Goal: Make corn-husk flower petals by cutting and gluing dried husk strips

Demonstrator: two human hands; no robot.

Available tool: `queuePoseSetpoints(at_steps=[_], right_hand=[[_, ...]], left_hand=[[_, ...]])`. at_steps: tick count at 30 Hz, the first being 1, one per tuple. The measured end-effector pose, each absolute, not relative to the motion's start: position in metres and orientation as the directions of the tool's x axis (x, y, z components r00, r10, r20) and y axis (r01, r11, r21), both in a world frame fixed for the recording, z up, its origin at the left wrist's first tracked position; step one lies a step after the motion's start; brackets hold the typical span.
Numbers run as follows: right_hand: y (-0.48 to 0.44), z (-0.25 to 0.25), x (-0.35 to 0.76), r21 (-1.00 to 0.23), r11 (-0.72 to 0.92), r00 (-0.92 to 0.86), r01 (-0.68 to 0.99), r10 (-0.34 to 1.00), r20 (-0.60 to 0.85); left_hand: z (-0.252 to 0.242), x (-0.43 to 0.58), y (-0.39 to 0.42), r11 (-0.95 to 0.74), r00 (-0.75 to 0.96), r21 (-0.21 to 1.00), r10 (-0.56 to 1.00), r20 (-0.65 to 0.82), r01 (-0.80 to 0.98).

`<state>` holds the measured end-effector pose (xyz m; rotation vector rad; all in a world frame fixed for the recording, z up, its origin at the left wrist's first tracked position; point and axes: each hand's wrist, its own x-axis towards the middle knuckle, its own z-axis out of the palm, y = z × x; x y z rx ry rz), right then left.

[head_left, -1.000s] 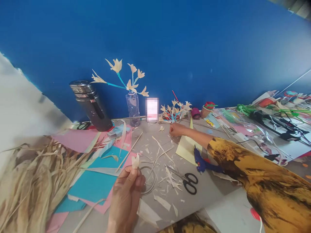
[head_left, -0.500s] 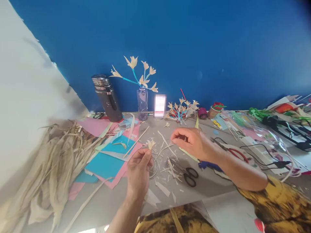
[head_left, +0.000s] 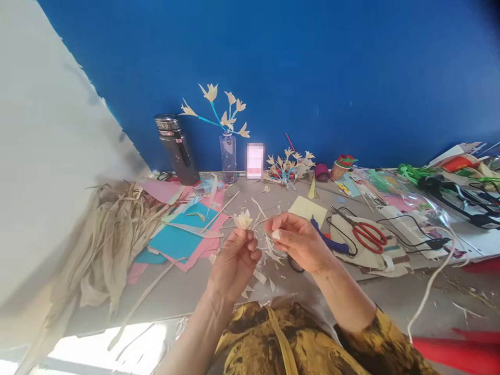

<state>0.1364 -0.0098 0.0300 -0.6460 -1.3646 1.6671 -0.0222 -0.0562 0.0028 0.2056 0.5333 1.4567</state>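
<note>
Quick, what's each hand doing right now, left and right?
Left hand: closed, pinching a pale flower by its base.
Right hand: fingers partly curled; whether it holds anything small cannot be told.

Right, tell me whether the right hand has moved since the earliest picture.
Yes: the right hand has come away from the low bunch of flowers, toward the camera and closer to the left hand.

No legible lettering; only a pixelated screen [head_left: 255, 161]
</note>
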Motion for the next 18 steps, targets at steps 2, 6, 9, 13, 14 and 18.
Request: queuePoseSetpoints(at_steps=[2, 6, 9, 13, 14, 18], right_hand=[[-0.005, 0.02, 0.139, -0.896, -0.126, -0.542, -0.425, 0.829, 0.141], [0.001, 0.005, 0.144, -0.853, -0.205, -0.57, -0.479, 0.812, 0.125], [0.004, -0.002, 0.146, -0.834, -0.236, -0.566, -0.499, 0.817, 0.107], [0.009, -0.008, 0.146, -0.865, -0.141, -0.489, -0.482, 0.862, 0.132], [0.011, -0.008, 0.145, -0.882, -0.095, -0.459, -0.461, 0.876, 0.146], [0.013, -0.007, 0.147, -0.935, 0.166, -0.369, -0.313, 0.886, 0.281]], left_hand=[[0.003, -0.019, -0.059, 0.173, 0.081, 0.461, 0.974, -0.214, -0.87], [0.005, -0.014, -0.062, 0.282, 0.197, 0.484, 0.955, -0.219, -0.828], [0.007, -0.013, -0.063, 0.336, 0.26, 0.479, 0.94, -0.22, -0.811], [0.007, -0.011, -0.062, 0.402, 0.349, 0.496, 0.916, -0.2, -0.77], [0.006, -0.01, -0.062, 0.405, 0.356, 0.503, 0.914, -0.196, -0.763], [0.0, -0.007, -0.06, 0.39, 0.337, 0.514, 0.92, -0.198, -0.764]])
